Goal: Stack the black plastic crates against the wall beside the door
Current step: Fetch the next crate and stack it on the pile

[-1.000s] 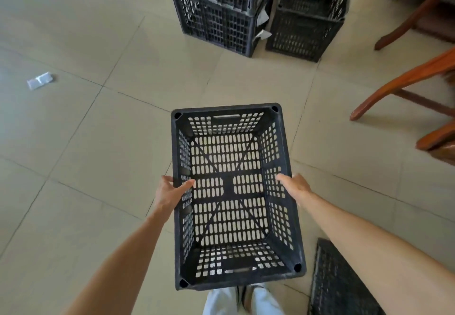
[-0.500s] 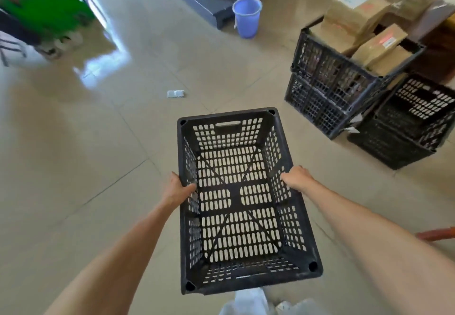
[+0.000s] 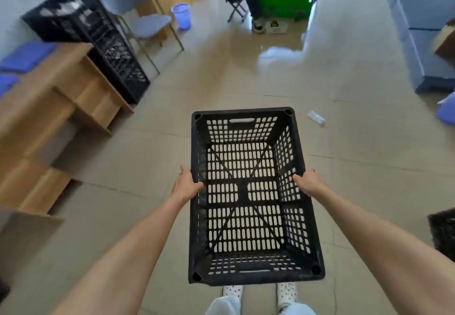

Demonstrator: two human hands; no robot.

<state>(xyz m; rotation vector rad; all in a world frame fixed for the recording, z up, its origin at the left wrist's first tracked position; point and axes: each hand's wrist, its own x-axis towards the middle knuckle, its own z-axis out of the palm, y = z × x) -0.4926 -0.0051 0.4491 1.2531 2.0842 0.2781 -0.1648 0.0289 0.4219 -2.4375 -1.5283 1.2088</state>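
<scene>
Turning over the past half second has brought tiled floor (image 3: 344, 191), a wooden desk (image 3: 49, 88) and stacked black crates (image 3: 110, 51) into view, ahead and well left of the left hand (image 3: 186, 186). The carried crate (image 3: 242, 189) hangs between both hands, open side up, with its long axis pointing away from the body. The left hand and the right hand (image 3: 309, 184) each clasp a long rim, thumbs hooked inside.
</scene>
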